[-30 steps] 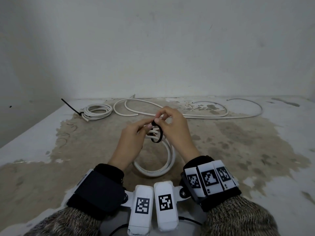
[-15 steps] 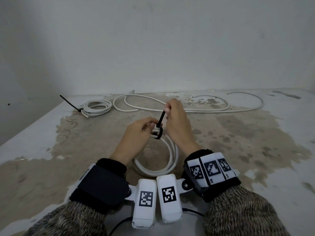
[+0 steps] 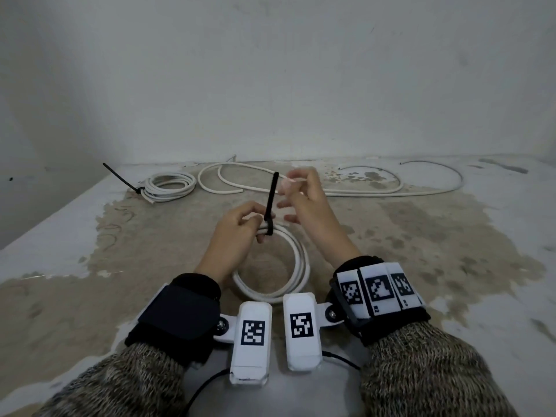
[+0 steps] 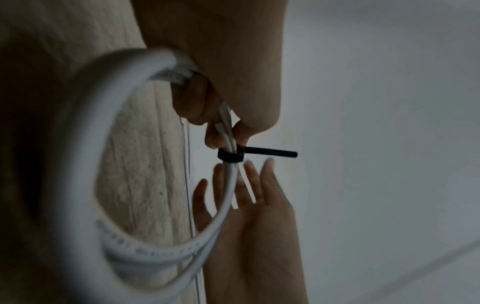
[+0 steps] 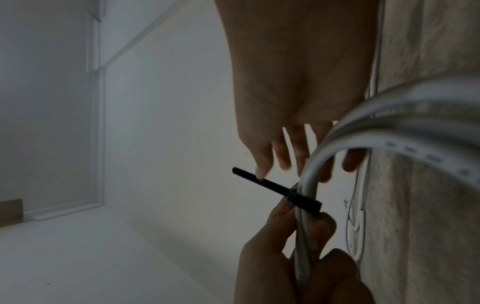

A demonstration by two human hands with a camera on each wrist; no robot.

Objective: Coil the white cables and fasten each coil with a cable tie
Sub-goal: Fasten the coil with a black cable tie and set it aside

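Nearest, the left hand [image 3: 234, 233] has its grip closed round the gathered strands of the white coil [image 3: 288, 275], held above the bench [image 3: 421, 236], fingers pinching just beside the black cable tie [image 3: 270, 210] cinched round the strands. The right hand [image 3: 304, 203] is released, fingers spread and holding nothing. The right wrist view shows one fingertip [image 5: 261, 174] touching the tie's tail; the head view does not. Farther back lie a tied coil [image 3: 168, 186] and loose white cable [image 3: 376, 192].
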